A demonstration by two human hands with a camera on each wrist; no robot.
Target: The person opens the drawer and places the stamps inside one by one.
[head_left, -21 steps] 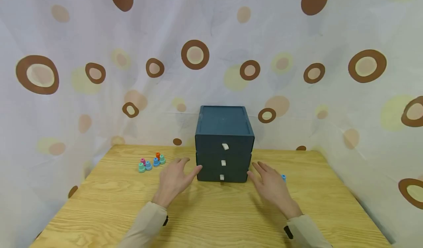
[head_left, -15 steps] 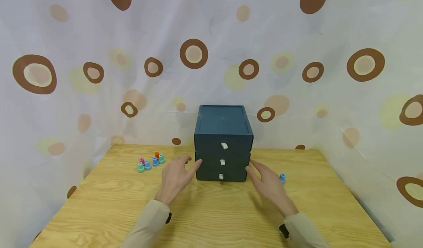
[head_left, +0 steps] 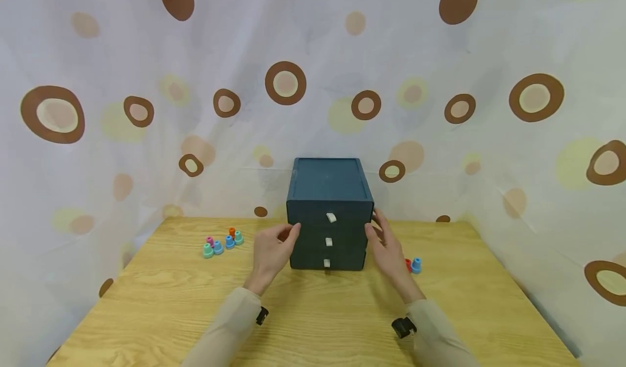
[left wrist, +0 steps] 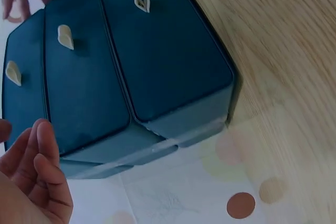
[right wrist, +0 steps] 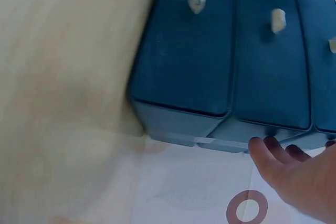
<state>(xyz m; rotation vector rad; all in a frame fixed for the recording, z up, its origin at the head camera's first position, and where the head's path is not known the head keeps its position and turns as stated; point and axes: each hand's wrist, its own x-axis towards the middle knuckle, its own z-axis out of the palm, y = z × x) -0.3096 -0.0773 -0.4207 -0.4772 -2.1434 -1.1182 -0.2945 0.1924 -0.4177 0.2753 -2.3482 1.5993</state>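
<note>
A dark blue cabinet (head_left: 329,179) with three stacked drawers, each with a small pale pull tab, stands at the back of the wooden table. At its left front edge is my left hand (head_left: 271,254), fingers loosely bent and holding nothing. On the opposite side my right hand (head_left: 390,252) is raised beside the cabinet wall, thumb near the front edge and other fingers reaching back along the side. The right wrist view has the right fingertips (right wrist: 257,148) close against the cabinet's side. Whether either hand touches it, I cannot tell.
Several small coloured cone-shaped pegs, including a green peg (head_left: 208,250), lie on the table (head_left: 313,323) to the left. A blue peg (head_left: 416,265) and a red peg (head_left: 408,265) are behind my right wrist. A patterned curtain (head_left: 313,122) hangs behind the cabinet.
Both hands have moved up along the cabinet's sides and closer to it. The left fingers have bent more. The red peg has come into view beside the blue one at right.
</note>
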